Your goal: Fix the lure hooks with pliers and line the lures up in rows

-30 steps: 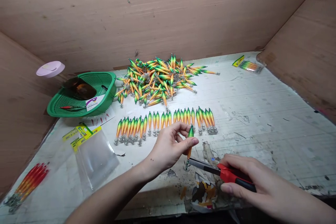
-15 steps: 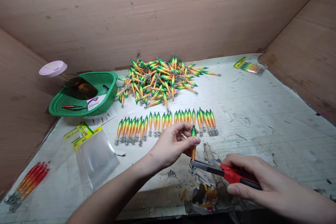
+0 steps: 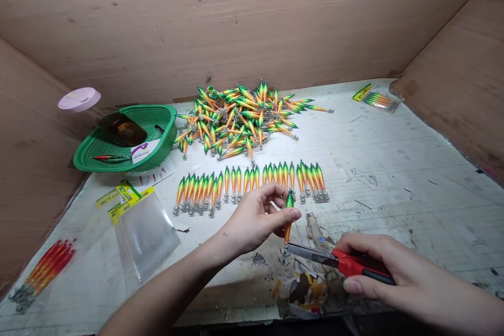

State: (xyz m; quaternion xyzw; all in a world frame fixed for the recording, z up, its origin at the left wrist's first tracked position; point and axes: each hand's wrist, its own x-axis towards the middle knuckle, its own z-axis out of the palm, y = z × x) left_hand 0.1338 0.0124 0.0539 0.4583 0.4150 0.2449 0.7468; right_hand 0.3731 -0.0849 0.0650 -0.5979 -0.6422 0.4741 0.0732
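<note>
Between the thumb and fingers of my left hand is a squid jig, green at its top and orange below. It stands nearly upright with its ring of metal hooks pointing down. My right hand is closed round the red and black handles of a pair of scissors. Their grey blades point left, with the tips at the narrow end of the jig just above the hooks. Behind my left hand, a row of similar squid jigs lies side by side on the table.
A heap of green and orange jigs lies at the back. To the left are a green basket, a pink-lidded cup, clear packets and a red jig bundle. A filled packet lies far right. Cardboard walls surround the table.
The jig's hook end has swung slightly to the left and down, and the scissor tips now rest by its right side. The hands have barely shifted.
</note>
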